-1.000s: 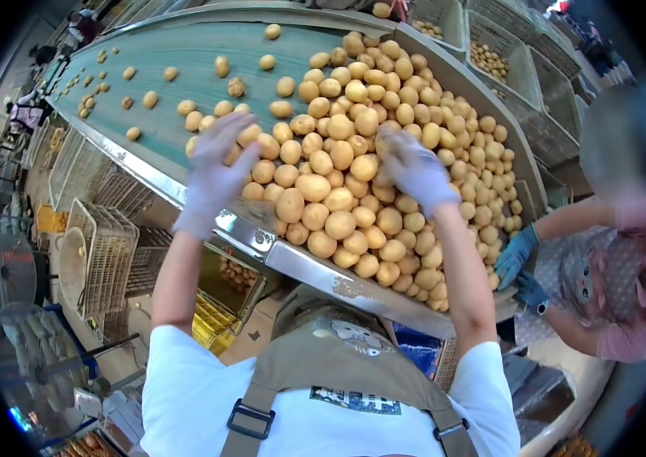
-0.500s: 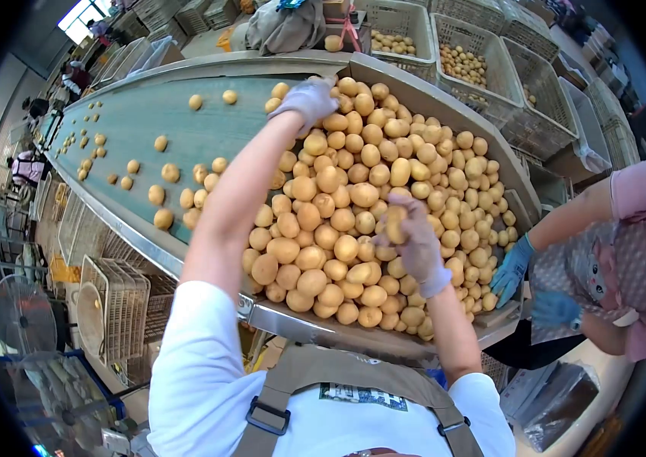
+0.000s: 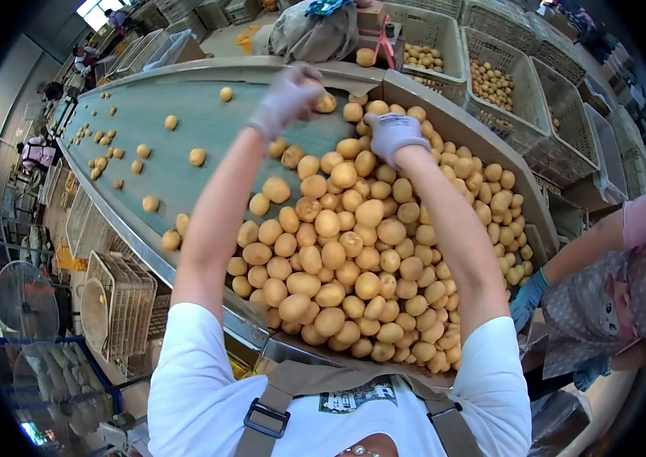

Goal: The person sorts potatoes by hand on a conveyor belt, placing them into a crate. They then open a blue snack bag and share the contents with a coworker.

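Note:
Many round yellow-brown potatoes [image 3: 330,251] are heaped at the near end of a green conveyor belt [image 3: 216,122]. Above the belt, at the heap's far left edge, is my left hand [image 3: 288,99] in a pale glove, blurred, with a potato [image 3: 326,103] beside its fingers; whether it grips anything cannot be made out. My right hand [image 3: 397,135], also gloved, rests on the heap's far side, back of the hand up and fingers curled over potatoes. Its fingertips are mostly hidden.
Metal edging [image 3: 140,247] borders the belt. Plastic crates [image 3: 498,76] holding potatoes stand beyond it. A grey cloth bundle [image 3: 314,34] lies past the far rim. At the right, a co-worker's blue-gloved hand [image 3: 527,299] touches the heap's edge. A fan [image 3: 26,301] stands left.
My right hand has moved away from me to the far side of the heap, and no potato shows in it now. My left hand has lifted slightly leftward. Potatoes on the belt have shifted.

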A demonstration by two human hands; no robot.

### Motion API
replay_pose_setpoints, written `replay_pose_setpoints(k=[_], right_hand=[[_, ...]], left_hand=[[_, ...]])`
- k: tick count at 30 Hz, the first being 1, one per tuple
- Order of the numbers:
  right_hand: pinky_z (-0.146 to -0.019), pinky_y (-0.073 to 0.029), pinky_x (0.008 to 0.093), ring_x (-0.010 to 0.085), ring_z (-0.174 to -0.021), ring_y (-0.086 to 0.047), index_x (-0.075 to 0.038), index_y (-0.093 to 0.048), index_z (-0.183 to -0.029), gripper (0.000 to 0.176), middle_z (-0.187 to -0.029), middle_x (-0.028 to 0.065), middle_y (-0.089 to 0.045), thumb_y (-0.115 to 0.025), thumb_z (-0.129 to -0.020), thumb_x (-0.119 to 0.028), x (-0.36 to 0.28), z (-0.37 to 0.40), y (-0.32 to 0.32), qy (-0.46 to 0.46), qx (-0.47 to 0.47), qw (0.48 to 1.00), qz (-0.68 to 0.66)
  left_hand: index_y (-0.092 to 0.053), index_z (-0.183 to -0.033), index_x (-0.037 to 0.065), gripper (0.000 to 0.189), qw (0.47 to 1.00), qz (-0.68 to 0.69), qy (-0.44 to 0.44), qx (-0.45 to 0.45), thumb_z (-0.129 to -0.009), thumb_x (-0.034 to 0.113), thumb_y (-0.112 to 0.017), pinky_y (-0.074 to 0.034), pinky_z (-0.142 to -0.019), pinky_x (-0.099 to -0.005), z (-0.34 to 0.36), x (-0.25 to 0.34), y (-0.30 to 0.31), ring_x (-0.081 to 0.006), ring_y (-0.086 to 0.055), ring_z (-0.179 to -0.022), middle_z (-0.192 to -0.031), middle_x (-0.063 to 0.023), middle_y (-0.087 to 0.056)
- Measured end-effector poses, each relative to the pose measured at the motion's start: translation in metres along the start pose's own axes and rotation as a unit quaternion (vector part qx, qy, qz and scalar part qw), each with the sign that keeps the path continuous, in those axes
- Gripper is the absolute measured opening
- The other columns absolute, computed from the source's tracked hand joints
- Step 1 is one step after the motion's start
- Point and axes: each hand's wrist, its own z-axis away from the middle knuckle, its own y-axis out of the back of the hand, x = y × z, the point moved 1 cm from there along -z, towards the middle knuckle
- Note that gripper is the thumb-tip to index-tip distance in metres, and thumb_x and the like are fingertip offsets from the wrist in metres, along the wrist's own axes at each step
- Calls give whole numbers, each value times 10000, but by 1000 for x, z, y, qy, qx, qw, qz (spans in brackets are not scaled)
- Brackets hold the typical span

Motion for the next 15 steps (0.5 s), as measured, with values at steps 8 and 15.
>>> replay_pose_setpoints(k=[8, 15], right_hand=[[-671, -538, 305, 147, -782, -640, -167, -481, -1431, 434, -1170, 101, -679, -555, -1007, -221, 70, 63, -61, 191, -22, 423, -885], [-625, -497, 334, 142, -613, -547, -100, -600, -1212, 365, -1063, 69, -690, -478, -1046, -401, 69, 123, -78, 54, 53, 306, -949]], left_hand=[[-624, -1274, 96, 426, 899, -432, -49, -42, -889, 262, -697, -542, -833, -368, -19, -12, -24, -239, -681, -997, -1164, -112, -687], [-520, -1332, 147, 562, 904, -426, 29, -23, -834, 324, -710, -468, -998, -455, -42, -28, -61, -350, -619, -1206, -1262, -167, -669]])
